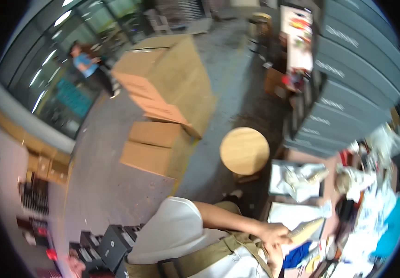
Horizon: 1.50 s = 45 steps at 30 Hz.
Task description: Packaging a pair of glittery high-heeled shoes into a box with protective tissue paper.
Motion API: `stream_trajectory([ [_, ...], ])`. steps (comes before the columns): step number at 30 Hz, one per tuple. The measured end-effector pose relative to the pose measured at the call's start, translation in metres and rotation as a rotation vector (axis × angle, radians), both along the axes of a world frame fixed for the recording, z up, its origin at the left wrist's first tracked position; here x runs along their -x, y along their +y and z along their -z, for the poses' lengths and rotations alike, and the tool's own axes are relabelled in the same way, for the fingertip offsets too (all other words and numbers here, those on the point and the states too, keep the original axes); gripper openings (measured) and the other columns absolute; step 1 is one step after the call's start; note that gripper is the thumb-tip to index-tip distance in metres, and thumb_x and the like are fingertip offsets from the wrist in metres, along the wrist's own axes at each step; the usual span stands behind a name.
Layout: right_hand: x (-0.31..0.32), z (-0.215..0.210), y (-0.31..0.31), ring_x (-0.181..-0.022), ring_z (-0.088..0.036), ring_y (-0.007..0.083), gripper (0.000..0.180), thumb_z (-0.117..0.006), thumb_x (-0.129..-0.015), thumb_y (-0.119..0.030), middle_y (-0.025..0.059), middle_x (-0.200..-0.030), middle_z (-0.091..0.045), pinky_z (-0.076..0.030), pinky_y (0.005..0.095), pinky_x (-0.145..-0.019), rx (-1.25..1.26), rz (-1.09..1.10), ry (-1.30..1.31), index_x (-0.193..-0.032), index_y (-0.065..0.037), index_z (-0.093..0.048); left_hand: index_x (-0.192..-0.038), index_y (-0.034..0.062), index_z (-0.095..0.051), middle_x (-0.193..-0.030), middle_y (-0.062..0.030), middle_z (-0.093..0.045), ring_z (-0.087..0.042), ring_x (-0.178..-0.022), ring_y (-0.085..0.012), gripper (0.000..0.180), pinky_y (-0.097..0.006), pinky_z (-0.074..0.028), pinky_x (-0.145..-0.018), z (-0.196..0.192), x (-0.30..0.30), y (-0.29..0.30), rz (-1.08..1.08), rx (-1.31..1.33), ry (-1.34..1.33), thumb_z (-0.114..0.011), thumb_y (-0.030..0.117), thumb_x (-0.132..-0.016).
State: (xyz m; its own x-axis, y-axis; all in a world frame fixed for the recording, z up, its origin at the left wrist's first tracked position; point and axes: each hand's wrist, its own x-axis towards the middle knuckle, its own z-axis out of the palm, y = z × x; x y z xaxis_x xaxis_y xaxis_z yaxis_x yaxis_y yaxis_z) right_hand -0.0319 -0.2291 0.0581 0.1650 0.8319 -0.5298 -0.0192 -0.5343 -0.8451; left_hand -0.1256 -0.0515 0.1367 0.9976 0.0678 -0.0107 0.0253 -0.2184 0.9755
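Observation:
My left hand (274, 233) reaches in from the left, its fingers closed on a flat tan piece (307, 230) with a pointed end. The piece sticks out to the right, over the edge of an open dark box lined with white paper (292, 212); its kind is too blurred to tell. Just below, close against the left hand, is my right hand (274, 255); its fingers are mostly hidden. Farther along the table (332, 171) sits another open box (322, 189) with white paper and cream-coloured wrapped items (304, 178).
Grey boxes (343, 97) are stacked high at the right. Plastic bags (364, 217) clutter the table's right side. A round wooden stool (245, 151) stands ahead, with large cardboard cartons (163, 83) beyond. Dark boxes (112, 248) lie at lower left. Another person (88, 67) is at far left.

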Motion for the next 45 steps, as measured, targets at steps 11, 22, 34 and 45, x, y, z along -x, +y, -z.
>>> stream_trajectory([
  [11,-0.024,-0.055,-0.011,-0.087,-0.062,0.0141,0.028,-0.058,-0.089,-0.009,0.0103,-0.102,-0.063,-0.051,0.0263,-0.074,-0.023,0.815,-0.230,-0.114,0.004,-0.057,-0.100,-0.0005,-0.058,-0.084,-0.0076,-0.062,-0.058,-0.076,-0.0121,0.048,-0.027,-0.047,-0.070,0.014,-0.032,0.115,-0.052,0.591,0.311,-0.034,0.041,-0.096],
  [22,-0.112,0.037,0.090,-0.079,-0.064,0.0330,0.028,-0.060,-0.079,-0.023,0.0176,-0.083,-0.065,-0.048,0.0460,-0.075,0.575,0.283,-1.074,-0.090,0.002,-0.060,-0.099,-0.0071,-0.047,-0.091,-0.0238,-0.056,-0.057,-0.086,-0.0348,0.034,-0.043,-0.043,-0.077,0.036,-0.093,0.078,0.405,0.004,0.345,-0.049,0.026,-0.093],
  [34,-0.074,-0.118,0.062,-0.078,-0.058,0.0259,0.032,-0.062,-0.077,-0.011,0.0084,-0.080,-0.061,-0.044,0.0369,-0.069,-0.018,0.103,-1.338,-0.109,-0.007,-0.059,-0.122,-0.0022,-0.049,-0.116,-0.0116,-0.053,-0.050,-0.107,-0.0206,0.054,-0.033,-0.040,-0.093,0.032,-0.132,0.051,-0.008,0.227,-0.013,-0.066,0.033,-0.084],
  [45,0.014,-0.083,0.023,-0.091,-0.062,0.0224,0.014,-0.057,-0.084,0.004,0.0132,-0.100,-0.063,-0.048,0.0306,-0.080,-0.450,0.860,-0.829,-0.097,0.003,-0.062,-0.117,0.0042,-0.053,-0.111,-0.0091,-0.060,-0.059,-0.101,-0.0217,0.034,-0.038,-0.049,-0.087,0.046,-0.102,0.091,-0.700,1.323,0.220,-0.054,0.028,-0.093],
])
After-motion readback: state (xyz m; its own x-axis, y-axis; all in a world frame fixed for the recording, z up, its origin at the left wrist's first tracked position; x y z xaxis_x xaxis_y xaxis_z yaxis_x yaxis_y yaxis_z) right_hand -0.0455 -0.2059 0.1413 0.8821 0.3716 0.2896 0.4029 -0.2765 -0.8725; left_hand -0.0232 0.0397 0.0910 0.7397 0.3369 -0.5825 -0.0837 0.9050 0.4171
